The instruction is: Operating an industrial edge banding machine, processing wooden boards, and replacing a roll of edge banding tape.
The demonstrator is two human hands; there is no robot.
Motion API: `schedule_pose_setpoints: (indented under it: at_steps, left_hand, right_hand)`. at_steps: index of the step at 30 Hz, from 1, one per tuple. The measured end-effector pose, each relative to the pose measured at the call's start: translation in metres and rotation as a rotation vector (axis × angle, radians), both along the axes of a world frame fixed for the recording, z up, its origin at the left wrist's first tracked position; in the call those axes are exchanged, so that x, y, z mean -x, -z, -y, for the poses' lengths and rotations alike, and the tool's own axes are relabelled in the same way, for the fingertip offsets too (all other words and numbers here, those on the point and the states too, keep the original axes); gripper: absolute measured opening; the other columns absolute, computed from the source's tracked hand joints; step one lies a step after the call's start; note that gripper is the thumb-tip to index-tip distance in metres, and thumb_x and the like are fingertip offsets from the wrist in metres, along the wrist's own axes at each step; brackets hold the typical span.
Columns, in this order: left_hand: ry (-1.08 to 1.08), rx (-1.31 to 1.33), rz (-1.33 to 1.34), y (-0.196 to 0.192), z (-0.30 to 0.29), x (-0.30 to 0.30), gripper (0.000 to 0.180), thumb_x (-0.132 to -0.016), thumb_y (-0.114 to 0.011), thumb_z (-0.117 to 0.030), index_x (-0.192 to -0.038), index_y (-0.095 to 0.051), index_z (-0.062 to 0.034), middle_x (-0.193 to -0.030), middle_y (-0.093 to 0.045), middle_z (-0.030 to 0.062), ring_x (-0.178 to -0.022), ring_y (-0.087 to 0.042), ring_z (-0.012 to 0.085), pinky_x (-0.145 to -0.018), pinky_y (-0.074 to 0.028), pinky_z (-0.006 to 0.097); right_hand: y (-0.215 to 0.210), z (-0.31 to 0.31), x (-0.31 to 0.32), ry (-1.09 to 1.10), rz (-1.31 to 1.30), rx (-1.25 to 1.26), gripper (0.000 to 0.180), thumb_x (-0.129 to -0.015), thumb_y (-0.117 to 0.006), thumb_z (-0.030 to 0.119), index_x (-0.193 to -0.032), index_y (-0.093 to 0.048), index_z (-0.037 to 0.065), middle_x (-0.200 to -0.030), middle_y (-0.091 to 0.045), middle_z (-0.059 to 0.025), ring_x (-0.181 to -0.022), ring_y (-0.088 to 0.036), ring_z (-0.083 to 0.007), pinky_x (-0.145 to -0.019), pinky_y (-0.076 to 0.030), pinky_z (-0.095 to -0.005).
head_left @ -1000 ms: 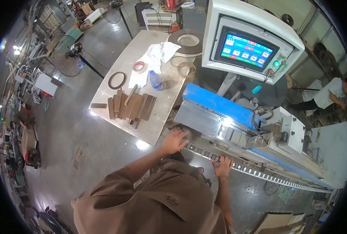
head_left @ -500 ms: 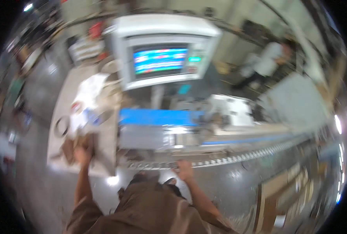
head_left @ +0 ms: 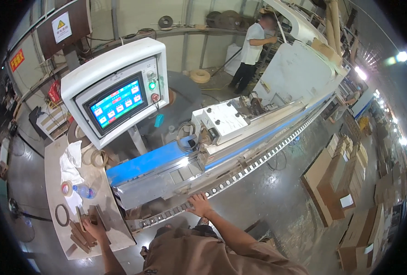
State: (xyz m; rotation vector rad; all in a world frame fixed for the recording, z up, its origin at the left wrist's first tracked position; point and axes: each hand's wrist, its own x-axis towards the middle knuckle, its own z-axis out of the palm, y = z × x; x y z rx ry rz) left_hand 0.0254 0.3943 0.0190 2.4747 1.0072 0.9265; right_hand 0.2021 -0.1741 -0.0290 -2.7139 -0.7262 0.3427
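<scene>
At the left, my left hand (head_left: 94,230) is closed on one of several short brown strips (head_left: 79,237) lying on a pale table (head_left: 56,165); its fingertips are partly hidden among them. My right hand (head_left: 200,205) lies across the roller rail (head_left: 244,175) along the near side of a long machine, fingers spread and holding nothing. Close to the strips are a dark ring (head_left: 62,215), a roll of tape (head_left: 66,188), a clear bottle with a blue label (head_left: 83,191) and a crumpled white cloth (head_left: 70,162).
A white control panel (head_left: 114,89) with a lit screen rises behind the blue machine cover (head_left: 141,162). A white box-shaped unit (head_left: 222,120) sits farther along the machine. Beyond it stands a person in a white shirt (head_left: 254,43). Stacked brown boards (head_left: 334,183) lean at the right.
My view has turned to the right and sharpened from a blur, tilting the machine in the picture. Both hands remain at the same places, the left on the strips and the right on the rail.
</scene>
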Motion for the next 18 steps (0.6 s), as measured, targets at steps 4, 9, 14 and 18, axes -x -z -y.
schedule_pose_setpoints:
  at_steps: [4, 9, 14, 18]
  left_hand:
    - [0.278, 0.158, 0.037, -0.017, 0.072, -0.037, 0.053, -0.074, -0.078, 0.001, -0.123, -0.061, -0.003, -0.12, -0.059, 0.0213, -0.108, -0.06, 0.0435, -0.094, -0.052, 0.051]
    - [0.558, 0.11, -0.028, -0.016, 0.148, -0.087, 0.056, -0.078, -0.075, -0.003, -0.132, -0.062, -0.0049, -0.126, -0.063, 0.0209, -0.121, -0.057, 0.0438, -0.105, -0.048, 0.051]
    - [0.762, 0.114, -0.109, -0.007, 0.192, -0.122, 0.051, -0.082, -0.074, -0.01, -0.132, -0.064, -0.0032, -0.131, -0.062, 0.0238, -0.123, -0.057, 0.0454, -0.107, -0.046, 0.053]
    - [0.91, 0.045, -0.14, 0.008, 0.227, -0.168, 0.044, -0.087, -0.075, -0.013, -0.129, -0.066, -0.0032, -0.126, -0.064, 0.0218, -0.117, -0.059, 0.0447, -0.101, -0.047, 0.054]
  right_hand:
    - [0.001, -0.002, 0.004, -0.012, 0.03, 0.011, 0.07, -0.095, -0.063, 0.067, -0.145, -0.059, 0.018, -0.143, -0.058, -0.0112, -0.145, -0.045, -0.0318, -0.128, -0.018, -0.0561]
    - [0.01, -0.001, 0.009, -0.016, 0.071, 0.0, 0.07, -0.095, -0.063, 0.067, -0.145, -0.059, 0.019, -0.144, -0.057, -0.0114, -0.143, -0.047, -0.0333, -0.128, -0.019, -0.0564]
    - [0.007, -0.008, 0.01, -0.037, 0.097, 0.021, 0.068, -0.094, -0.065, 0.065, -0.143, -0.06, 0.018, -0.143, -0.058, -0.0112, -0.142, -0.048, -0.034, -0.127, -0.022, -0.0574]
    - [0.015, -0.001, 0.0, 0.002, -0.014, 0.015, 0.065, -0.091, -0.069, 0.062, -0.139, -0.064, 0.018, -0.138, -0.058, -0.0108, -0.139, -0.049, -0.0349, -0.125, -0.025, -0.0591]
